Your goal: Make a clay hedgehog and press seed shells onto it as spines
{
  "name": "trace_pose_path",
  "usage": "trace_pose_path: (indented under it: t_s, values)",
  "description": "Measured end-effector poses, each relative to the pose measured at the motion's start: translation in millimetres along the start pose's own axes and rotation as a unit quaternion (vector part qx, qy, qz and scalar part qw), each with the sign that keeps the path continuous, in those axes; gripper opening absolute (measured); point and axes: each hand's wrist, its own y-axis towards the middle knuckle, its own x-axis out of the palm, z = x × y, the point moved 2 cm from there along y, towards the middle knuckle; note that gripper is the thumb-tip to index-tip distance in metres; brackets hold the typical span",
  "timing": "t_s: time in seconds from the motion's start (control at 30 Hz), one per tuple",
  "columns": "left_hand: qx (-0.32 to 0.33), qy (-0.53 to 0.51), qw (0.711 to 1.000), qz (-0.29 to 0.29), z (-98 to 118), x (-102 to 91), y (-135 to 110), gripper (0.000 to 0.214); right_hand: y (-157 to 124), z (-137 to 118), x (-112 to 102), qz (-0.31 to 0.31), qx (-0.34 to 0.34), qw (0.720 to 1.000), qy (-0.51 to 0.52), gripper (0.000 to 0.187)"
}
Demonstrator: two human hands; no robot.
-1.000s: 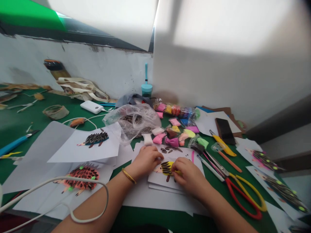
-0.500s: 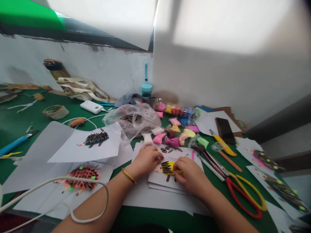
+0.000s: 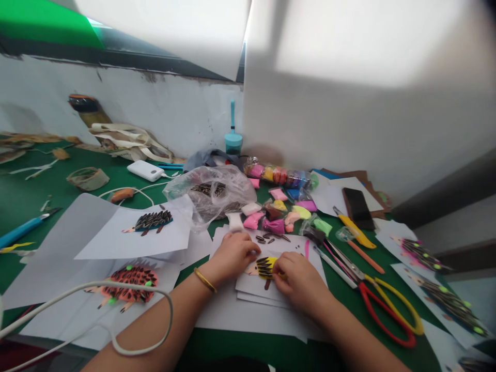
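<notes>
On yellow hedgehog [image 3: 265, 267], R hand [image 3: 297, 280] hides its rear; can't tell grip, ditto L hand [image 3: 237, 258].

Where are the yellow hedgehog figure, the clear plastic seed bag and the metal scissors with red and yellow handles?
Yellow hedgehog figure [image 3: 265, 267]: head view, seeded back.
Clear plastic seed bag [image 3: 238, 185]: head view, right side.
Metal scissors [image 3: 352, 267]: head view, metal near pivot.

Yellow body [image 3: 273, 261] matt, clay-like; paper [image 3: 250, 287] smooth, matt; bag [image 3: 185, 187] clear plastic, crinkled, glossy.
</notes>
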Motion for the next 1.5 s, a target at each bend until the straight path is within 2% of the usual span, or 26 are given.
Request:
trace_pose_path:
  t_s: [0.67, 1.5]
  values:
    - [0.0, 0.007, 1.0, -0.005, 0.2, 0.1, 0.4, 0.014, -1.0, -1.5, 5.4, 0.01, -0.001, 0.999, -0.032, 0.008]
    - [0.004, 0.01, 1.0, -0.004, 1.1, -1.4, 0.3, 0.015, -0.7, -0.8, 6.3, 0.006, 0.011, 1.0, -0.022, 0.009]
